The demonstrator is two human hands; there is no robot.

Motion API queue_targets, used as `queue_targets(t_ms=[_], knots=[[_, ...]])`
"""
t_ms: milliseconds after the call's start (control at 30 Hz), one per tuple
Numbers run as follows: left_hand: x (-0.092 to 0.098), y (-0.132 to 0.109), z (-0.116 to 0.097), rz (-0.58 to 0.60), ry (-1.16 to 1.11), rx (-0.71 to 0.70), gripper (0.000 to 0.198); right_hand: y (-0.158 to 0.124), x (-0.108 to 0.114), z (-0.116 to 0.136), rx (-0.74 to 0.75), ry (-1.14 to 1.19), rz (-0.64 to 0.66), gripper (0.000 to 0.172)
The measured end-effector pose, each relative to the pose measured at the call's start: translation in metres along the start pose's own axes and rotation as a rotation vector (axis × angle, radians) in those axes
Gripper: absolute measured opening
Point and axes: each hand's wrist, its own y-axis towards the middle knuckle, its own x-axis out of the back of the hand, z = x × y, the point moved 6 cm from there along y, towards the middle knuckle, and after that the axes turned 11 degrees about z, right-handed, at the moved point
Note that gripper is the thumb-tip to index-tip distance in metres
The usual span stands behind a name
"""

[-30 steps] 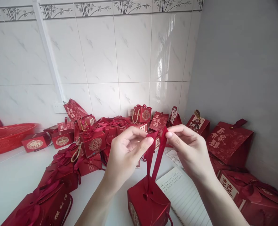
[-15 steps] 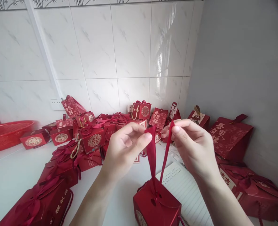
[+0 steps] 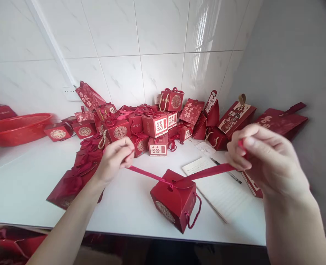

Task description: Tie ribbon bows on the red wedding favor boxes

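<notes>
A small red gift box (image 3: 174, 200) with a gold medallion and a cord handle sits near the front edge of the white table (image 3: 27, 184). A red ribbon (image 3: 204, 172) runs from its top out to both sides. My left hand (image 3: 115, 158) is closed on the ribbon's left end, to the left of the box. My right hand (image 3: 262, 158) pinches the right end, up and to the right of the box. The ribbon is pulled taut between them.
A pile of red gift boxes (image 3: 154, 125) and red bags fills the back of the table against the tiled wall. A red basket (image 3: 22, 127) stands at the far left. A lined notebook (image 3: 220, 187) with a pen (image 3: 225, 171) lies right of the box. Flat red bags (image 3: 77, 176) lie to the left.
My hands have moved apart and down, drawing the two ribbon ends from upright above the box out sideways. The view has tilted downward, showing the table's front edge.
</notes>
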Motion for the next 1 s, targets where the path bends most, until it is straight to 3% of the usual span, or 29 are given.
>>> queue_targets(t_ms=[133,267,467,700,900,1000], knots=[[-0.008,-0.025,0.046,0.205,0.405,0.314,0.027,-0.042,-0.002,-0.037,-0.361,-0.262,0.164,0.027],[-0.036,-0.043,0.069,0.457,0.501,0.41,0.039,-0.071,-0.014,-0.065,-0.605,-0.478,0.345,0.04],[-0.06,-0.062,0.084,0.529,0.34,0.484,0.048,-0.087,-0.031,-0.089,-0.638,-0.803,0.393,0.043],[-0.079,-0.085,0.077,0.621,0.244,0.487,0.046,-0.078,-0.04,-0.104,-0.493,-0.482,0.252,0.041],[-0.075,-0.086,0.071,0.633,0.259,0.541,0.042,-0.074,-0.045,-0.119,-0.612,-0.214,0.187,0.045],[-0.078,-0.09,0.071,0.686,0.266,0.573,0.045,-0.077,-0.044,-0.121,-0.665,-0.185,0.17,0.045]])
